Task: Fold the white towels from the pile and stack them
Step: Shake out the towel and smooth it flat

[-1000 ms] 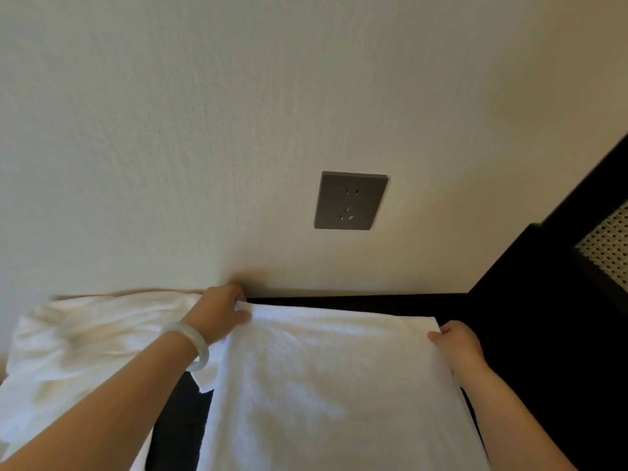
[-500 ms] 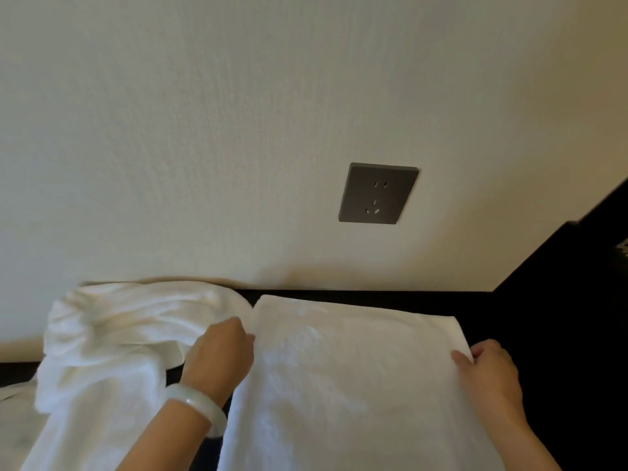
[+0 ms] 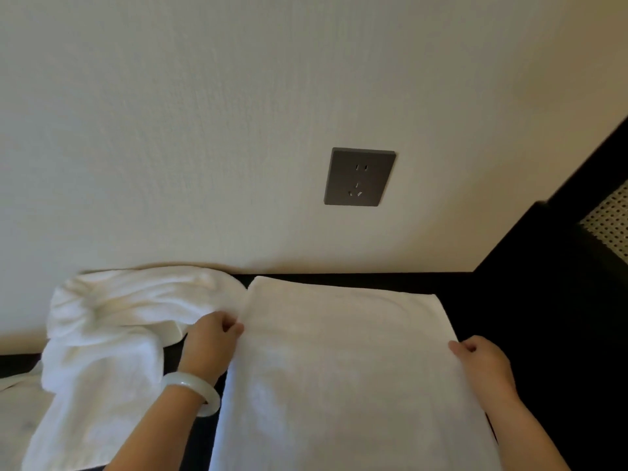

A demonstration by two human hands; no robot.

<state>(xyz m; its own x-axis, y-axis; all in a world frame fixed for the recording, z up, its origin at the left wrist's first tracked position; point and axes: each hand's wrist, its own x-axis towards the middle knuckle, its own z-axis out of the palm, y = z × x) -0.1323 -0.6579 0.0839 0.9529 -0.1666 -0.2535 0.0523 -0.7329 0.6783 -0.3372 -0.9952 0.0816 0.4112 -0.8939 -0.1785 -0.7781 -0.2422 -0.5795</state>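
A white towel (image 3: 343, 362) lies spread flat on the dark surface (image 3: 530, 317), its far edge close to the wall. My left hand (image 3: 212, 345), with a pale bangle on the wrist, pinches the towel's left edge. My right hand (image 3: 482, 363) grips the right edge, fingers curled over it. A crumpled pile of white towels (image 3: 112, 328) lies to the left, touching the flat towel's far left corner.
A cream wall with a grey power socket (image 3: 359, 176) rises right behind the surface. A dark frame with a perforated cane panel (image 3: 611, 226) stands at the right. Part of the pile hangs over the surface's left end.
Both hands have slid from the towel's far corners back along its side edges toward me. The towel stays flat.
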